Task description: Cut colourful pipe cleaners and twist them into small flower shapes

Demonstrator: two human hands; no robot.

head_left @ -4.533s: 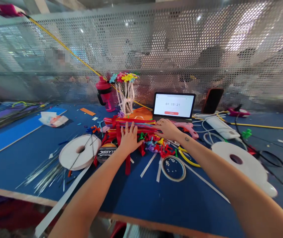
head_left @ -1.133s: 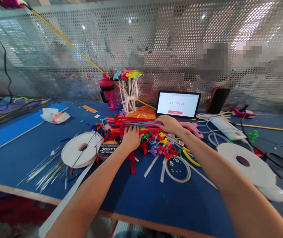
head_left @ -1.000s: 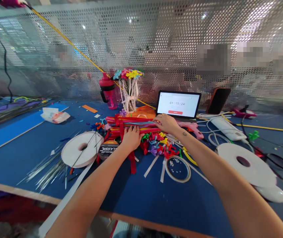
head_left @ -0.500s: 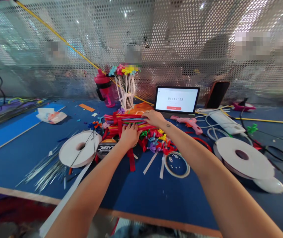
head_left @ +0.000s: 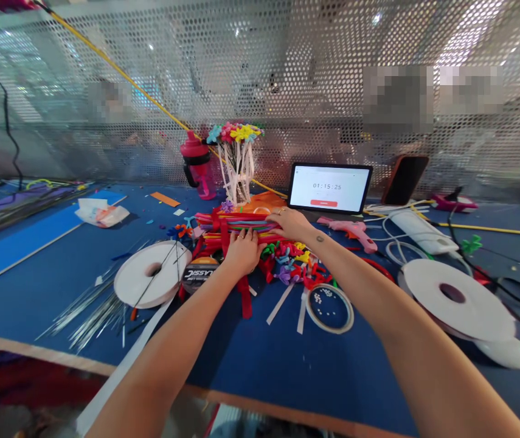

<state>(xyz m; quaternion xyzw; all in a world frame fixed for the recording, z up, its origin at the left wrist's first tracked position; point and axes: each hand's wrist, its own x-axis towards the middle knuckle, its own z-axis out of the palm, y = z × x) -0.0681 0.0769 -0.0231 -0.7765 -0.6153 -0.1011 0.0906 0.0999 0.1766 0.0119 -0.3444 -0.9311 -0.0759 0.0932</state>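
- Left hand [head_left: 241, 250]: palm down, fingers curled onto the near edge of the pipe cleaners [head_left: 214, 221]. Cannot tell if it really grips them.
- Right hand [head_left: 289, 222]: flat and released, fingertips resting on the far right end of the same bundle.
- Pipe cleaners: a thick mixed-colour bundle, mostly red, lying crosswise mid-bench, between the hands and the tablet [head_left: 330, 187]. All straight, unshaped.
- Just right of the left hand: a loose heap of small twisted flowers [head_left: 292, 261], shaped but with no stems on them.
- Behind the bundle: a vase [head_left: 238, 176] of finished flowers on white stems, so some pieces look complete.
- Judgement: partway through; some flowers finished, a heap half made, lots of raw stock left.
- Further out: tape ring [head_left: 331, 307], black spool [head_left: 199, 275], white reel [head_left: 152, 281] at left, a second reel [head_left: 458, 298] at right, wires [head_left: 90, 307], glue gun [head_left: 351, 230], bottle [head_left: 198, 164].
- Bench [head_left: 264, 359]: blue top, cluttered.
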